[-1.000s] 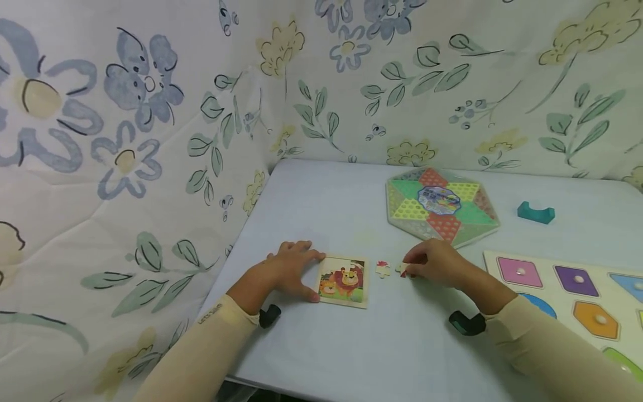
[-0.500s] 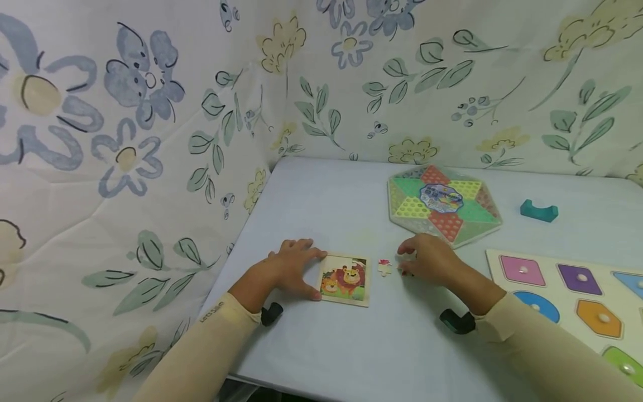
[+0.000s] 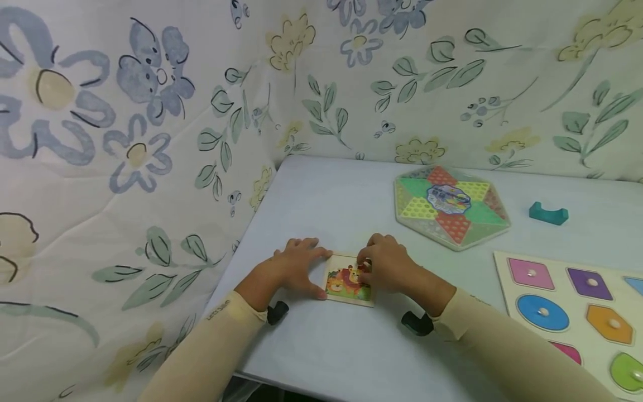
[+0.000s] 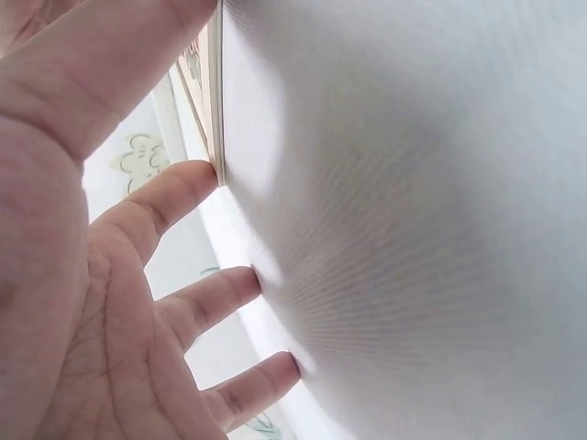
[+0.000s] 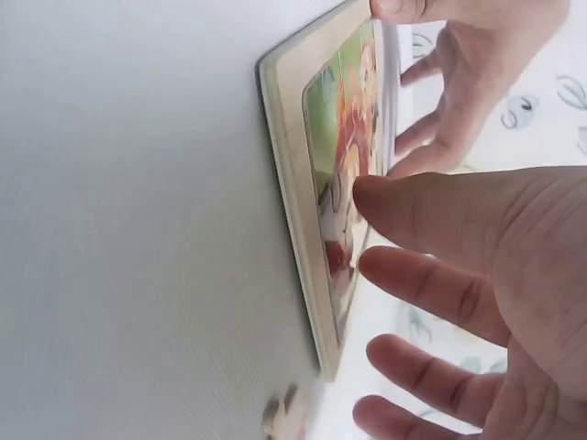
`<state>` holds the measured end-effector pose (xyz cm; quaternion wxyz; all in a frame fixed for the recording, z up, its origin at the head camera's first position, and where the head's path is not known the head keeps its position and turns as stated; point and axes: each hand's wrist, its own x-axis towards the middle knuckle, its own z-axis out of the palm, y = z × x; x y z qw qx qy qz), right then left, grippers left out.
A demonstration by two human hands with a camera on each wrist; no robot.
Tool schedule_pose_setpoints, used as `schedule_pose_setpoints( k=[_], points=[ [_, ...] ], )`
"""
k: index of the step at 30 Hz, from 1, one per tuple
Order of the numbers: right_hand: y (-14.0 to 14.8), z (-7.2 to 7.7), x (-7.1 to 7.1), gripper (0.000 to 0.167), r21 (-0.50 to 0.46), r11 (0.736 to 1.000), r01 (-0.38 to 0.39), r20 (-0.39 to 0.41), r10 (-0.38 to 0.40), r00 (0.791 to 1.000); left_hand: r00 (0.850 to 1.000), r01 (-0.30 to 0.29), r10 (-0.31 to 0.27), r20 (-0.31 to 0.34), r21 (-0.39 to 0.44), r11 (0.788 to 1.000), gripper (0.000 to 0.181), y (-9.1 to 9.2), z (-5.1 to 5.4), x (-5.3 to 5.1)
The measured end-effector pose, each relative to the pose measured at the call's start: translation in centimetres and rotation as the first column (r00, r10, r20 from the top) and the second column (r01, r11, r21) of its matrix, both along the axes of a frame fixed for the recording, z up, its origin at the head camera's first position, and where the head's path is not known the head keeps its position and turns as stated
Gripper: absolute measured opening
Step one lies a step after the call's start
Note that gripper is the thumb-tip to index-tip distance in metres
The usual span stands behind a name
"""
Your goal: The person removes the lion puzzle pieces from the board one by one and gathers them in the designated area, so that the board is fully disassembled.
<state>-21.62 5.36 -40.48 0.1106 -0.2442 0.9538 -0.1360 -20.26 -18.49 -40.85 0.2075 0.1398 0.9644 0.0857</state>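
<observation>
A person's left hand (image 3: 298,268) is spread wide, thumb and index finger touching the left edge of a small wooden lion puzzle (image 3: 346,282). The puzzle lies flat on the white table (image 3: 321,346), between the two hands. The right hand (image 3: 394,267) is bent over its right side, thumb and index fingertips slightly apart at the picture; whether they pinch a piece, I cannot tell. A loose piece (image 5: 286,417) lies under that hand, just beside the puzzle. Farther right is a knobbed shape board (image 3: 576,312); beyond the hands, a colourful game board (image 3: 449,206).
</observation>
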Motion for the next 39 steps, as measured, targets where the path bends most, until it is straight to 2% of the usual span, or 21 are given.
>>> schedule_pose_setpoints(
  k=[4, 9, 15, 18, 23, 26, 29, 33, 39],
  points=[
    [-0.3, -0.1, -0.2, 0.018, -0.006, 1.0, 0.012, 0.027, -0.012, 1.0, 1.0, 0.0, 0.0, -0.003, 0.0, 1.0, 0.095, 0.1, 0.1, 0.0],
    [-0.3, -0.4, -0.2, 0.017, -0.063, 0.998, 0.022, 0.035, -0.02, 0.999, 1.0, 0.003, -0.003, -0.005, 0.004, 1.0, 0.094, 0.0, 0.2, 0.2],
    [-0.2, -0.6, 0.4, 0.014, -0.083, 0.996, -0.016, -0.056, 0.012, 0.998, 1.0, 0.0, 0.0, -0.001, 0.004, 1.0, 0.094, 0.1, 0.5, 0.2],
    [-0.2, -0.6, 0.6, 0.016, -0.084, 0.996, -0.012, -0.087, 0.005, 0.996, 1.0, 0.0, 0.0, -0.001, 0.003, 1.0, 0.094, 0.1, 0.6, 0.2],
    [-0.1, -0.2, 0.5, 0.032, -0.123, 0.99, 0.068, -0.032, -0.072, 0.997, 1.0, -0.006, 0.006, 0.002, 0.007, 1.0, 0.094, 0.1, 0.6, 0.4],
    [0.2, 0.1, 0.3, 0.026, -0.162, 0.983, 0.088, 0.022, -0.086, 0.996, 1.0, -0.006, 0.006, -0.001, 0.005, 1.0, 0.093, 0.1, 0.5, 0.4],
    [1.4, 0.5, 0.0, 0.017, -0.221, 0.972, 0.077, 0.059, -0.066, 0.996, 1.0, 0.0, 0.0, -0.008, 0.005, 1.0, 0.093, 0.2, 0.3, 0.4],
    [4.4, 1.3, -0.6, 0.016, -0.276, 0.956, 0.104, 0.11, -0.076, 0.991, 1.0, 0.003, -0.003, -0.009, 0.007, 1.0, 0.093, 0.2, 0.2, 0.3],
    [10.6, 2.2, -1.5, 0.02, -0.242, 0.952, 0.187, 0.209, -0.137, 0.968, 1.0, -0.003, 0.003, -0.004, -0.004, 1.0, 0.094, 0.1, 0.4, 0.3]
  ],
)
